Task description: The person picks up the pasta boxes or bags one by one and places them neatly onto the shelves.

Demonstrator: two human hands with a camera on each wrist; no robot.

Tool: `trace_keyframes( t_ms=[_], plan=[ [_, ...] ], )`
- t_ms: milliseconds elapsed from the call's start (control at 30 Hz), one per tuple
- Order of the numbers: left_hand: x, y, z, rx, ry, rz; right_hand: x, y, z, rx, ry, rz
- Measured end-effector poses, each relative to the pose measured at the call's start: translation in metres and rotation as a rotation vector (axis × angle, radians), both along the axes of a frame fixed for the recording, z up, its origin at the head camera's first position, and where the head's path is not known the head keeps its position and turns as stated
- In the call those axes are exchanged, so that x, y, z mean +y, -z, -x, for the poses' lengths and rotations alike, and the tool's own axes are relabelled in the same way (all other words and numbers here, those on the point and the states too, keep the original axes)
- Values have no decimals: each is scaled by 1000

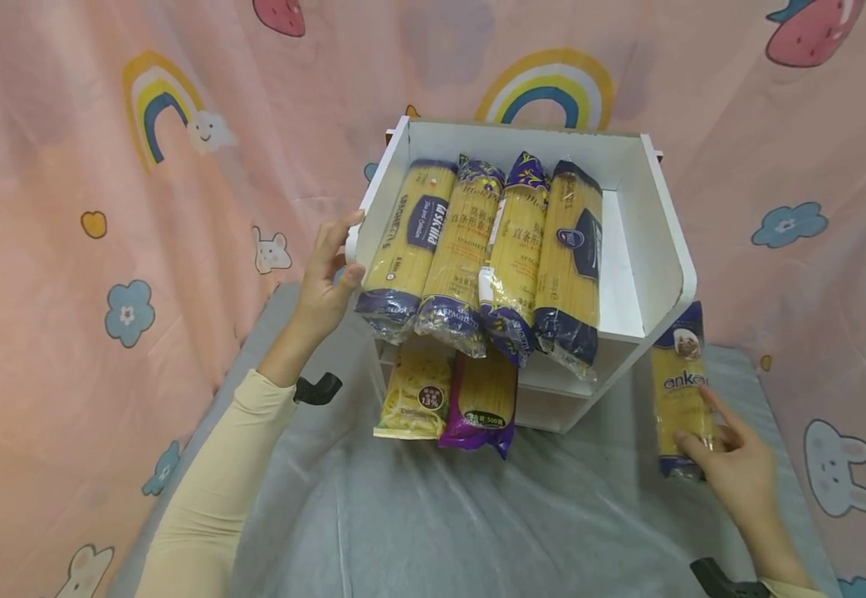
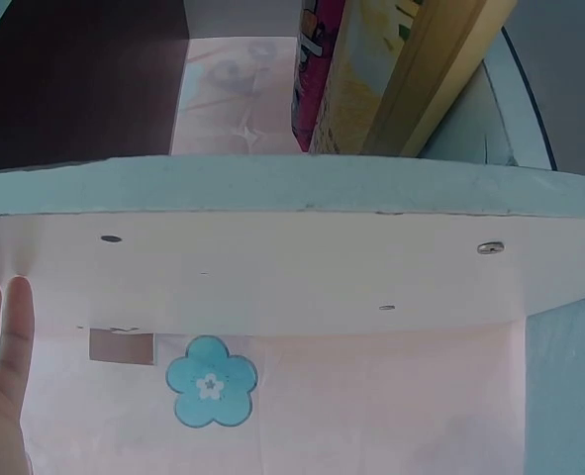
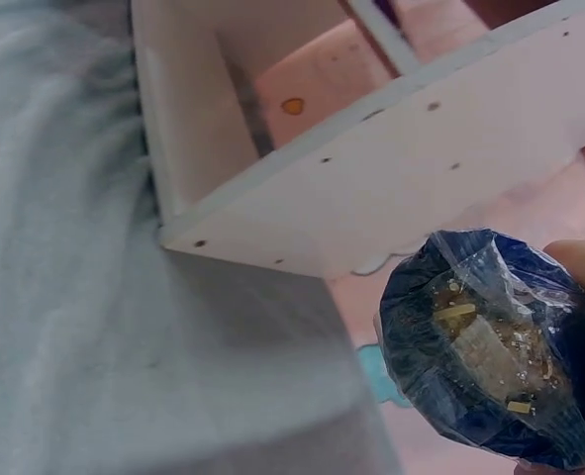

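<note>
My right hand (image 1: 742,461) grips a spaghetti pack (image 1: 675,378) with yellow pasta, dark blue ends and an "anko" label, held upright just right of the white shelf (image 1: 667,241). In the right wrist view, the pack's crumpled blue bottom end (image 3: 490,346) faces the camera, and only a sliver of the hand shows. My left hand (image 1: 324,282) rests against the shelf's left side panel, thumb near its front edge. Two straight fingertips touch the panel (image 2: 272,272) in the left wrist view. On the top tier, several spaghetti packs (image 1: 570,257) lie side by side.
Below, a yellow noodle pack (image 1: 418,394) and a purple-ended pack (image 1: 483,399) stick out of the lower tier. Bare white board shows right of the top row. Grey cloth (image 1: 418,523) covers the surface; a pink patterned curtain (image 1: 328,75) hangs behind.
</note>
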State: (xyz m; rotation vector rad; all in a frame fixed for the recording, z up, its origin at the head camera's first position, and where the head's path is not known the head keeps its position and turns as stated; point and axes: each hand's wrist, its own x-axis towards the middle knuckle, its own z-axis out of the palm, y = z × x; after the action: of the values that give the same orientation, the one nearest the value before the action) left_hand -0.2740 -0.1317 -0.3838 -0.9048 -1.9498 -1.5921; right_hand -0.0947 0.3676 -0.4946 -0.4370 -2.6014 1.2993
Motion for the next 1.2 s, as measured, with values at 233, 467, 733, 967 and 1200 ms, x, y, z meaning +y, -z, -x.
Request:
trace_keyframes(
  t_ms=[233, 467, 733, 967, 1200],
  plan=[
    [1, 0, 0, -3, 0, -2, -2, -28, 3, 104, 99, 11],
    [1, -1, 0, 12, -1, -6, -5, -74, 7, 222, 160, 47],
    [0, -1, 0, 2, -18, 22, -6, -122, 11, 351, 123, -47],
    [0, 0, 0, -6, -16, 24, -2, -152, 18, 357, 73, -128],
    [1, 0, 0, -4, -13, 14, 7, -176, 26, 392, -56, -235]
  ],
)
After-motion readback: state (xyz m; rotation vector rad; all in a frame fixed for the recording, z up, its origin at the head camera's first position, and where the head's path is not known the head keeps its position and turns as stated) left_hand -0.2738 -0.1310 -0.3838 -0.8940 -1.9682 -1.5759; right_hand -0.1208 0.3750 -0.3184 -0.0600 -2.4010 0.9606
